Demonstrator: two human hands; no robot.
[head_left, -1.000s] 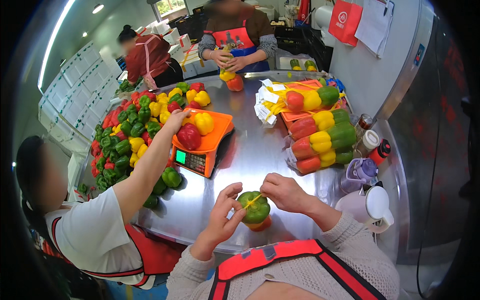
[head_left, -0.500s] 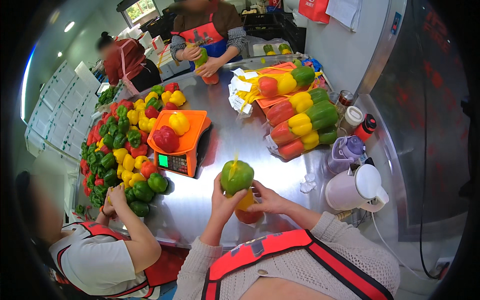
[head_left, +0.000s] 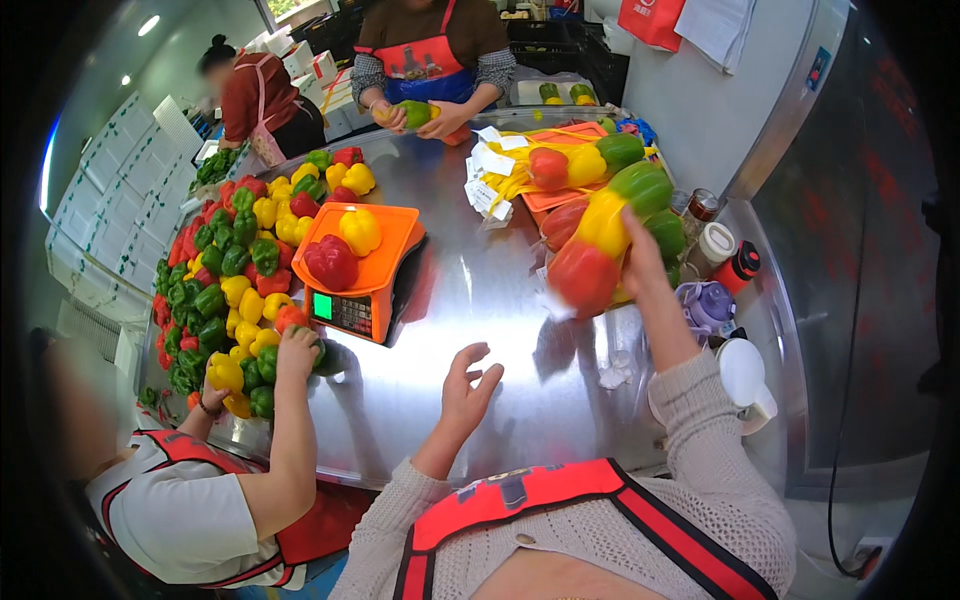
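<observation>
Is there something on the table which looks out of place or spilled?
Yes: a crumpled white scrap lies loose on the metal table between the left hand and the white kettle. It looks like stray litter. I see no spill.

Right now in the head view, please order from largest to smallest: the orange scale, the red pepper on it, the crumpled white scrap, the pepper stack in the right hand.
1. Orange scale and pepper stack: too alike to rank
2. Red pepper
3. Crumpled white scrap

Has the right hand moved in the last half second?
Yes, forward and rightward: the right hand, left of the crumpled white scrap before, is now beyond it.
</observation>
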